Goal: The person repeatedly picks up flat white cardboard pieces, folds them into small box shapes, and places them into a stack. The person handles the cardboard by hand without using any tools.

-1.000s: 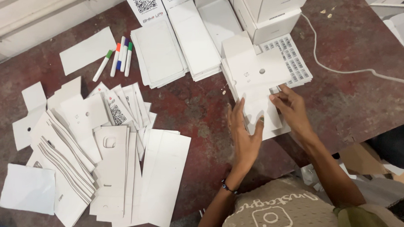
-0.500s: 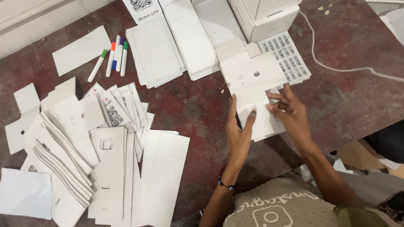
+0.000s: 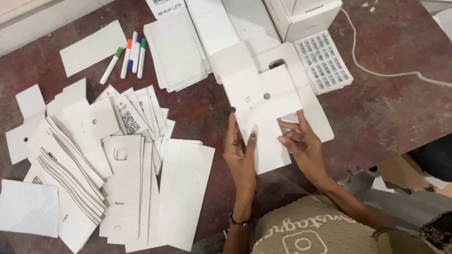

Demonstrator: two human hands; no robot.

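At the centre of the frame, both hands work a flat white cardboard cutout (image 3: 262, 98) lying on the dark red counter (image 3: 385, 111). The left hand (image 3: 240, 159) presses its lower left edge with straight, spread fingers, gripping nothing. The right hand (image 3: 303, 148) pinches the lower right edge between lightly curled fingers. A sheet of barcode stickers (image 3: 324, 62) lies to the upper right, four markers (image 3: 128, 58) at the upper left.
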